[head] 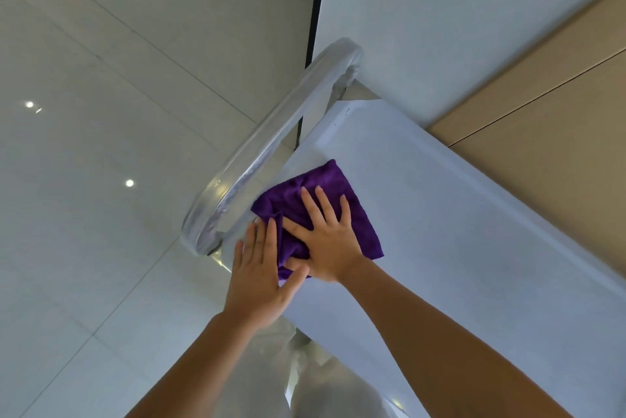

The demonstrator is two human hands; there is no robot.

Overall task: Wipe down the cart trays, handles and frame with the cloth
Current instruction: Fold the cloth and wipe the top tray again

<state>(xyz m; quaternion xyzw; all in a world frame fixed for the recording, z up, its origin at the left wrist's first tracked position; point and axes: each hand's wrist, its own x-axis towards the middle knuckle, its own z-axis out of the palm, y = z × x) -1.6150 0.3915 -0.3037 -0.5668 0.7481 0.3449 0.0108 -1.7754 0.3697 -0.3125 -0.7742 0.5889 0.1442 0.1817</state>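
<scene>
Purple soft microfibre cloth, limp and light, near white cart tray corner beside plastic-wrapped metal handle; pressed flat under right hand, left hand flat, fingers straight, thumb touching.

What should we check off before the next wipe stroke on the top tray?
1. Purple microfibre cloth lying on the white top tray: ok.
2. Right hand pressing flat on the cloth, fingers straight: ok.
3. Left hand at the tray's near corner, thumb touching the cloth edge: ok.
4. Cloth spread flat: not ok, bunched between the hands.
5. Plastic-wrapped silver handle wiped already: cannot tell.
6. Tray surface ahead of the cloth free of objects: ok.
</scene>
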